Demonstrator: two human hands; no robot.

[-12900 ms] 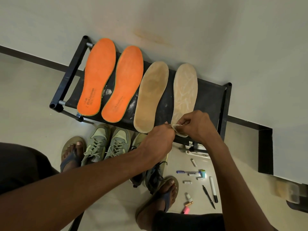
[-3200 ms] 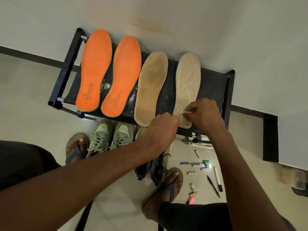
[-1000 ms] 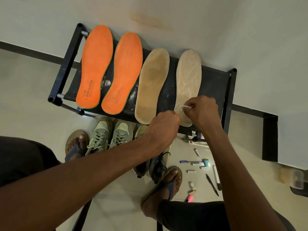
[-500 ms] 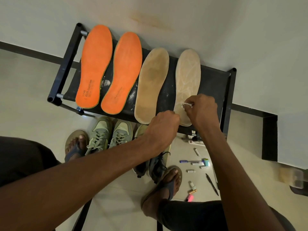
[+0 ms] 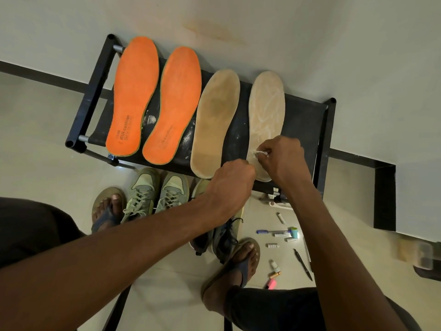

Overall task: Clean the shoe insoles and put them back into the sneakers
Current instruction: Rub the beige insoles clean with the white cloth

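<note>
4 insoles lie side by side on the black shoe rack [image 5: 303,120], toes toward the wall. The 2 orange insoles [image 5: 133,96] take the left end, a tan insole [image 5: 216,123] lies beside them, and a paler tan insole [image 5: 266,108], streaked with whitish marks, lies furthest right. The right hand [image 5: 285,158] rests on the heel end of that pale insole, its grip pinching a small white brush head [image 5: 260,153] (bristles or a wad, too small to tell) against the surface. The left hand [image 5: 232,180] sits just beside it at the rack's front edge, fingers curled at the insole's heel; whether its grip holds the edge cannot be told. On the floor below the rack stand a pair of green sneakers [image 5: 155,192] and, partly hidden under the left forearm, a darker pair [image 5: 224,237]. Pens and small tubes [image 5: 284,235] lie scattered on the floor to the right, near a sandalled foot [image 5: 241,261].
</note>
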